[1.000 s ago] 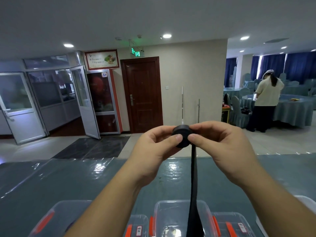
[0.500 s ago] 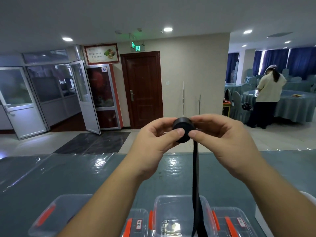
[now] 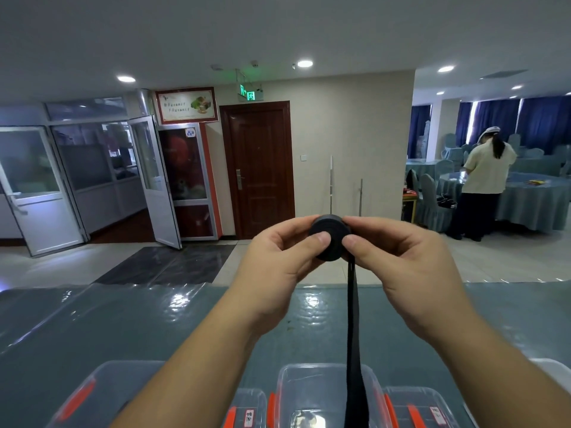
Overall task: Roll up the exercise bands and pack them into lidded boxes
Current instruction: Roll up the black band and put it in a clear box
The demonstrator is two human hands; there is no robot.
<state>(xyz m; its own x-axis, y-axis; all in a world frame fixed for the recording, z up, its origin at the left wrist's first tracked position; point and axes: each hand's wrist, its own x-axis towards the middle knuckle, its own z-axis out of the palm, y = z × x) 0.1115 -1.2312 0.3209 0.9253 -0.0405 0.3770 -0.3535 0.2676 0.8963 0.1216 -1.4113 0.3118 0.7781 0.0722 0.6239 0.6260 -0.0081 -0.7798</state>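
Two bare arms come up from the bottom edge. No sleeves cover them as far as can be seen. The left hand (image 3: 278, 261) wears no ring, no glove and no watch. The right hand (image 3: 411, 261) is bare too. Both wrists are plain, with no band or bracelet on them. The thumbnails are short and have no paint. The rest of the person's body is out of sight.
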